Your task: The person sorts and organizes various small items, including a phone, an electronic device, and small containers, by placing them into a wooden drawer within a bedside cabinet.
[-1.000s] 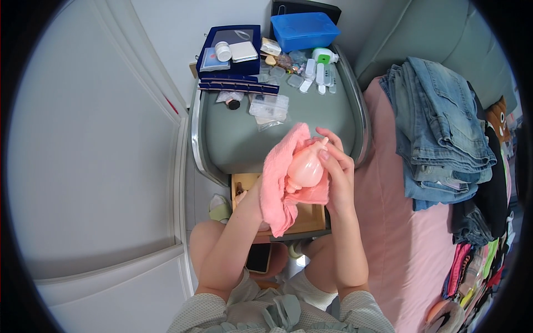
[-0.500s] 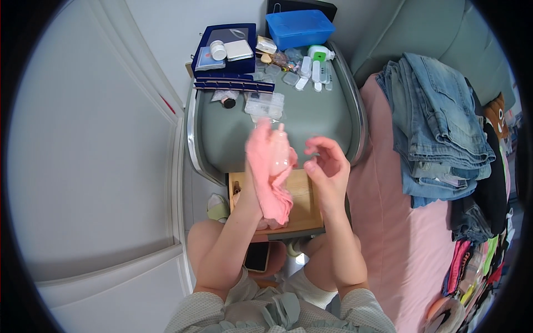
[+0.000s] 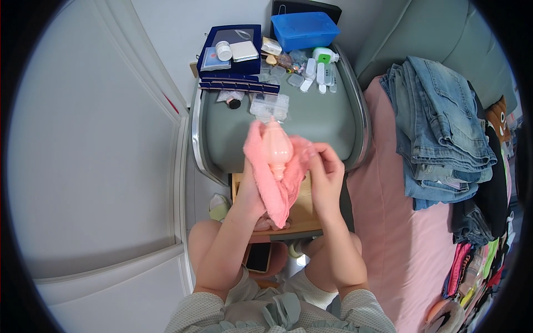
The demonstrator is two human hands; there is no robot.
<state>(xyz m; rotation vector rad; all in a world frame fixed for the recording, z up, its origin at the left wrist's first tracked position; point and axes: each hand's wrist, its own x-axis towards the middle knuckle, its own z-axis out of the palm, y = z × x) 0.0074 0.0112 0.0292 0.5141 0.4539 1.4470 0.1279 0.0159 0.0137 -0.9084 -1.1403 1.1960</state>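
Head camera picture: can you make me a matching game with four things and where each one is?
Things:
1. pink cloth
2. blue lidded box
3. folded jeans
4. phone

Places:
A. stacked on the pink bed cover, on the person's right
B. down low between the person's knees
C. draped over the left hand, under a pale pink shell-shaped object
D. at the far edge of the grey-green table

Pairs: 1-C, 2-D, 3-A, 4-B

Blue lidded plastic box at the table's far edge; navy flat case left of it; dark phone screen below.
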